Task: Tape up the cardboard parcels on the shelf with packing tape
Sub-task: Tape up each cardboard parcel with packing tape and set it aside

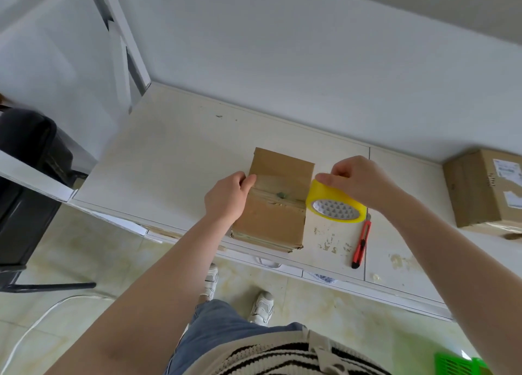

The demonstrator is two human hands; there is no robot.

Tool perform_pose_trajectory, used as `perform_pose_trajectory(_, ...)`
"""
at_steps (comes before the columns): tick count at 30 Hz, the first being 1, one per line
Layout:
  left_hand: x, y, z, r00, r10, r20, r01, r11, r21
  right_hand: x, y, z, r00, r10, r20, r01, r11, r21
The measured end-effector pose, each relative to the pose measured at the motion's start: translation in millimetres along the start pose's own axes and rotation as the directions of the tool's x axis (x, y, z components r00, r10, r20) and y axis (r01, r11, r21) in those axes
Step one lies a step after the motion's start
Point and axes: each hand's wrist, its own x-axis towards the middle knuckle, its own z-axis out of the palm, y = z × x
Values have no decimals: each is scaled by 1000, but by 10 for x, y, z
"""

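A small cardboard parcel (275,213) lies flat on the white shelf (169,160), near its front edge. A strip of clear tape runs across its top seam, from its left edge to a yellow roll of packing tape (337,205) at its right side. My left hand (230,196) grips the parcel's left edge and pins the tape end there with the thumb. My right hand (358,181) holds the roll from above, fingers curled over it.
A red utility knife (361,243) lies on the shelf just right of the roll. A larger labelled cardboard box (483,188) stands at the far right. A black chair (25,182) is at the left, and a green basket (460,364) at the bottom right.
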Motion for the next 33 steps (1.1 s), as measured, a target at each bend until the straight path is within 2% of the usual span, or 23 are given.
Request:
perform_pose_trajectory(10,-8,16,-10,1000,13,-19,-11,995,101,122,299,370,988,152,-15,-151,987,53)
perform_pose_trajectory(15,8,18,-40,998,-22,64,14,993,119,163,332,453,987,163,-1,-162,983,88)
perform_pose_trajectory(17,-1,61,-80,998,-21,62,5,968,252,170,328,468,988,152,15,-153,984,90)
perform_pose_trajectory(19,-25,176,-94,995,79,-60,-46,901,431,175,332,480,990,143,19,-144,987,76)
perform_pose_trajectory(20,-37,253,-70,988,118,-102,-62,899,434,174,338,485,990,141,18,-142,987,73)
perform_pose_trajectory(22,-66,425,34,994,86,-63,-62,947,315,163,358,499,990,138,12,-138,986,89)
perform_pose_trajectory(24,-95,540,131,1000,-24,13,21,982,190,139,377,515,990,138,12,-138,983,122)
perform_pose_trajectory(25,-110,553,177,999,-49,9,47,985,167,126,383,520,990,137,14,-138,982,133)
perform_pose_trajectory(29,-101,445,162,998,-54,-37,58,993,106,106,343,446,996,82,21,-84,986,142)
perform_pose_trajectory(33,-22,271,37,997,-77,0,77,997,-8,85,153,205,999,-19,26,16,991,133)
